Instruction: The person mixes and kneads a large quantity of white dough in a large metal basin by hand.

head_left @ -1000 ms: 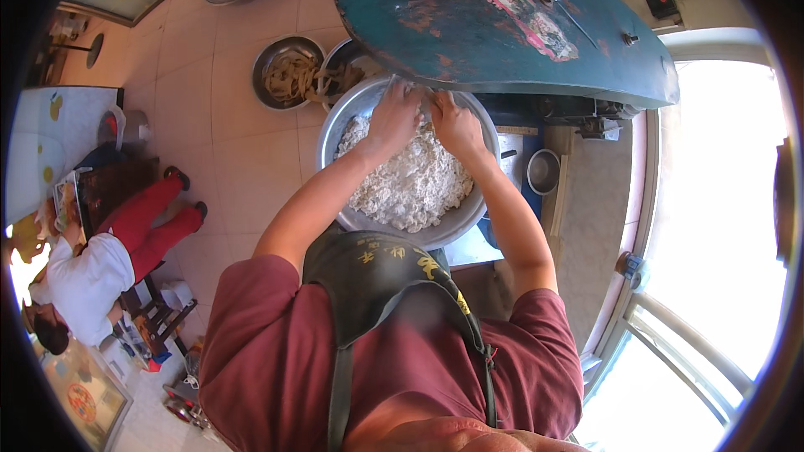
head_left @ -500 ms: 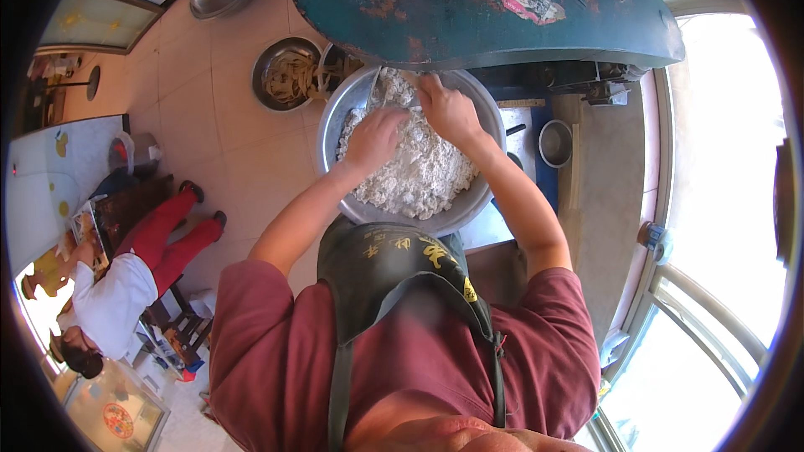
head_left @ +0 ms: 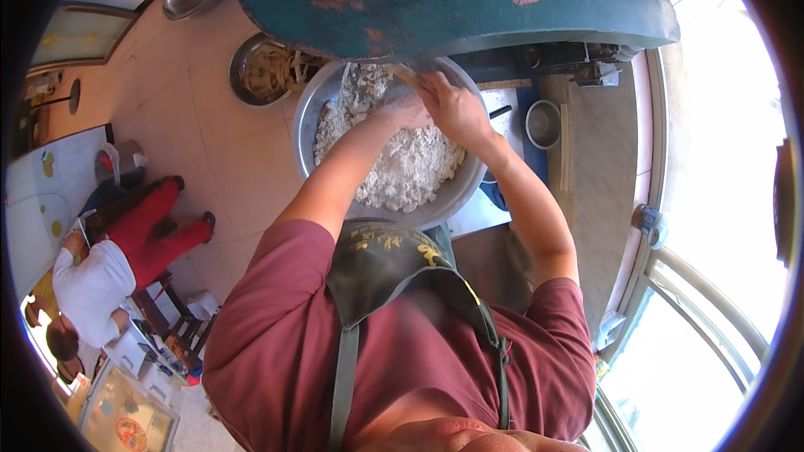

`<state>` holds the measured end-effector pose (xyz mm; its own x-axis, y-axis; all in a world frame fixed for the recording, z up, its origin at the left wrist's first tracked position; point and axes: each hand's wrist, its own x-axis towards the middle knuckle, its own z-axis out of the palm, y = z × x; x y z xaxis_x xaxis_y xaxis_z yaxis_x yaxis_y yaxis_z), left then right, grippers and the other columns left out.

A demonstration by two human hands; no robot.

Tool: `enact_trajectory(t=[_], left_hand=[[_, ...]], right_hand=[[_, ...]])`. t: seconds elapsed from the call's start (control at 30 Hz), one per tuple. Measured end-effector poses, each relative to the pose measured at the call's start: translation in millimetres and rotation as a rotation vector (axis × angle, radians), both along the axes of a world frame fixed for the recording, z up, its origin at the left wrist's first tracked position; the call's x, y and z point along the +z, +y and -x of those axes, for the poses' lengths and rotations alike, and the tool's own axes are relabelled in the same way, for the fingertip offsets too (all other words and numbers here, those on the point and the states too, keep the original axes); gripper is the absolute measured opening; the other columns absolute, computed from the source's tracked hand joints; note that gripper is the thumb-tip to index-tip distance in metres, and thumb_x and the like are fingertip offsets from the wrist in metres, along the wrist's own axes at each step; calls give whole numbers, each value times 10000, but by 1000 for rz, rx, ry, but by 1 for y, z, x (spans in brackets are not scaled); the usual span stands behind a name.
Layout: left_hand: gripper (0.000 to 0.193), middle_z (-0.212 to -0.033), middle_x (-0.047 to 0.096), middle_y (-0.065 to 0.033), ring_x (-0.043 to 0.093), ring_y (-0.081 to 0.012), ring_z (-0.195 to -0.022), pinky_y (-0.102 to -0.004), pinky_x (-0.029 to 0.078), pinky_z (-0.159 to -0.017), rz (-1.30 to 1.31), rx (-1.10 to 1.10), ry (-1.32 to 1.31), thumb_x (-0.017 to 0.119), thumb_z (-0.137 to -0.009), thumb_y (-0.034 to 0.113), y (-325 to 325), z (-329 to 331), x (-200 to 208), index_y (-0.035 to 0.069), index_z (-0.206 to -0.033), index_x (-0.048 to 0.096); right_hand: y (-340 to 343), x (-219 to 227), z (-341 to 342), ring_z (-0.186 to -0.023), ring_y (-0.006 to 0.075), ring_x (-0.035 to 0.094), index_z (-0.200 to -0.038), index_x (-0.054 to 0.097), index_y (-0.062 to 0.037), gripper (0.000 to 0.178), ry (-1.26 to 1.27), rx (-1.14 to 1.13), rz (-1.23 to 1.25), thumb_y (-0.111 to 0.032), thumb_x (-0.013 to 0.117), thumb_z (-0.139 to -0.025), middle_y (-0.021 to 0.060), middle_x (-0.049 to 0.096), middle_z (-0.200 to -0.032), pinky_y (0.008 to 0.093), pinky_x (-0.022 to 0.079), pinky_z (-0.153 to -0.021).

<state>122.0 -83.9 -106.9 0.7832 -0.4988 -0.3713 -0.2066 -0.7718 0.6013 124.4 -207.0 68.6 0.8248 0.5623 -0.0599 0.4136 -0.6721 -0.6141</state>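
A wide metal bowl (head_left: 303, 130) in front of me holds crumbly, floury dough (head_left: 410, 172). My right hand (head_left: 455, 113) is over the bowl's far right part, its fingers closed around a tan, handle-like piece (head_left: 405, 74). What that handle belongs to is mostly hidden; a thin, pale edge shows beside the dough to its left. My left hand (head_left: 409, 109) reaches across the dough, close beside the right hand. Its fingers are smeared by motion and partly hidden, so their grip does not show.
A large, worn green machine (head_left: 452, 12) overhangs the bowl's far rim. Beyond the bowl to the left, a metal basin (head_left: 237, 75) holds flat, pale strips. To the right stands a small metal bowl (head_left: 544, 124). Another person (head_left: 96, 280) is at the far left.
My left hand has moved right across the dough, toward my right hand. The right hand stays near the bowl's far side. The whole view has shifted slightly.
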Motion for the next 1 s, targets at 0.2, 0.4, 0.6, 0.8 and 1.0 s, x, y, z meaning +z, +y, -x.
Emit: enact_trajectory(t=[0.2, 0.4, 0.6, 0.8, 1.0], left_hand=[[693, -1372, 559, -169, 476, -330, -1321, -491, 300, -1150, -282, -426, 97, 647, -816, 611, 3, 33, 24, 96, -1279, 608], [501, -1300, 558, -154, 488, -336, -1268, -480, 362, -1080, -206, -243, -72, 712, -825, 335, 61, 89, 37, 125, -1268, 608], [690, -1538, 318, -201, 246, -399, -1455, -543, 173, -1214, -169, -245, -431, 689, -854, 299, 36, 96, 42, 127, -1467, 422], [1154, -1623, 148, -191, 192, -378, -1485, -648, 234, -1136, -396, -567, -218, 852, -649, 518, 39, 143, 43, 218, -1563, 215], [747, -1554, 295, -151, 365, -350, -1397, -628, 391, -1030, -393, -260, -192, 746, -813, 208, 52, 127, 14, 234, -1473, 397]], right_hand=[[-16, 18, 15, -824, 440, 664, -1196, 545, -15, 302, 71, -18, -46, -192, 609, -960, 242, 690, -884, 465, 534, -677], [-10, 16, 27, -729, 438, 662, -1117, 539, -56, 233, 47, -32, -29, -244, 543, -980, 244, 680, -788, 515, 528, -633], [27, -12, -2, -606, 415, 658, -1058, 555, -53, 229, -105, -90, 206, -265, 502, -991, 221, 672, -703, 522, 516, -524], [28, 0, 25, -577, 435, 648, -1047, 543, -27, 247, -102, -25, 183, -262, 499, -986, 238, 636, -619, 533, 528, -534], [57, -8, 8, -588, 443, 652, -1105, 498, -50, 251, -194, 16, 110, -271, 501, -986, 241, 656, -653, 544, 530, -541]])
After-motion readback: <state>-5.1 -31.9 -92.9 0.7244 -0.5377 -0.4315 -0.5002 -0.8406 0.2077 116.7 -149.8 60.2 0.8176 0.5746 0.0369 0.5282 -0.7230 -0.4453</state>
